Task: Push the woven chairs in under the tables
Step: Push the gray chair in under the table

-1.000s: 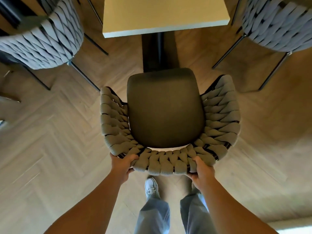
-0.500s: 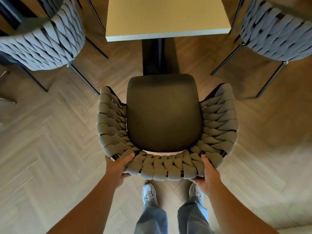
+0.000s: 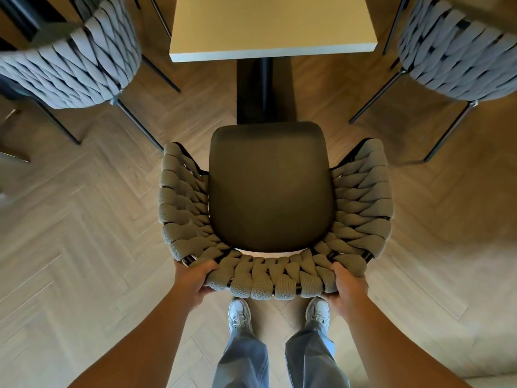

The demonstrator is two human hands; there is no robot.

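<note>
Both hands [image 3: 195, 278] on chunky woven chair [image 3: 274, 281] back, smooth rounded seat.

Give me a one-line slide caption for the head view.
Both hands, left hand and right hand, grip the woven chair backrest, seat facing the yellow table.
</note>
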